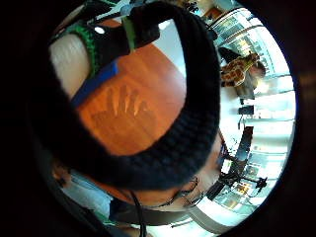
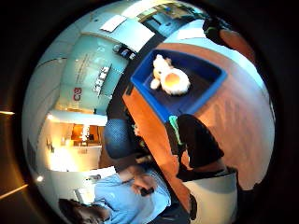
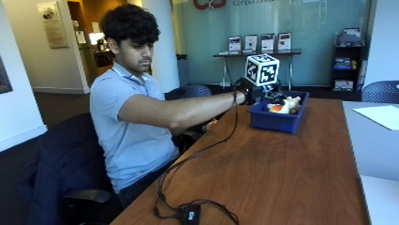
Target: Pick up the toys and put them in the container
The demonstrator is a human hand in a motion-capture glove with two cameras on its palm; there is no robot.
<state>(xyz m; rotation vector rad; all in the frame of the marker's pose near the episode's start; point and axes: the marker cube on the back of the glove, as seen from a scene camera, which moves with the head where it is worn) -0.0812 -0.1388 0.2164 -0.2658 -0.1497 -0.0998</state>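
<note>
Just past the gloved right hand (image 3: 252, 91), inside the blue container (image 3: 274, 120), lie the toys (image 3: 284, 105): a soft, pale toy with a yellow-orange round part, maybe with another one tucked beside it, though I cannot tell how many there are. The thumb side palm view looks down into the same blue box and shows the toys resting on its dark floor, close to one wall. The container sits on the brown wooden desk (image 3: 280, 173), near the far edge, right under and in front of the hand. The hand hangs by the near rim of the box, and from the outside view I cannot tell if its fingers are spread or curled, and I see nothing pinched in it. In the little finger side palm view a black gloved finger arcs across the picture above bare wood, with nothing between it and the desk. I see no more toys on the desk around the hand, so I think the job is nearly done or done. What could go wrong now is small: if the hand pulls back low, it could bump the rim and shove the light box toward the desk edge. The cable (image 3: 205, 145) trailing from the arm across the desk could also snag.
</note>
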